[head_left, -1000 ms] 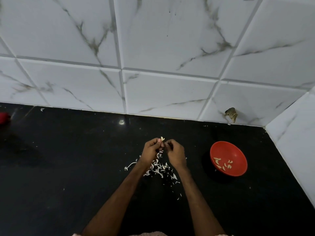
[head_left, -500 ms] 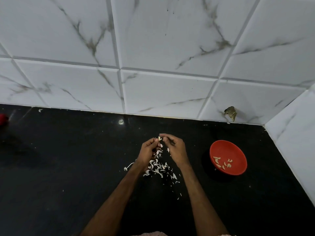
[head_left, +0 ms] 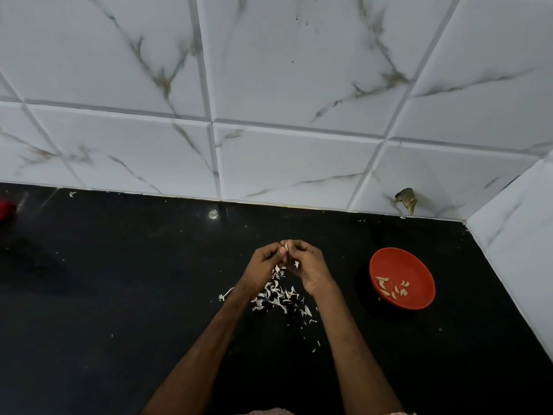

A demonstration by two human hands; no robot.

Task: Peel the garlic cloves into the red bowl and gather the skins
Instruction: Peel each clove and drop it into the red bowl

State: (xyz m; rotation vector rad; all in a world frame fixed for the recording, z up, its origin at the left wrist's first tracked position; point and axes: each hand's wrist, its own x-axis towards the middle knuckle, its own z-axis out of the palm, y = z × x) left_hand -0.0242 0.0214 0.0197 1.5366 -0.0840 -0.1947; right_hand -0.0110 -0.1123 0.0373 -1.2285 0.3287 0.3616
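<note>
Your left hand curls inward, thumb and fingertips pinching the garlic clove, which is held up over the black counter where the two hands meet. Judge the clove small, light and firm, its skin papery and brittle, the flesh likely slick once bared. Hold it by the ends and pick at a loose edge of skin with a nail rather than squeezing the middle. Only a pale sliver shows between the fingertips, and you cannot tell how much skin is left on it. Your right hand closes in from the other side, fingers curled tight and pinching the same clove. Below both wrists lie the skins, thin white flakes that look light enough to drift, loosely scattered and not yet gathered. Well off to the right sits the red bowl, shallow, holding a few peeled cloves, cream-coloured and curved.
</note>
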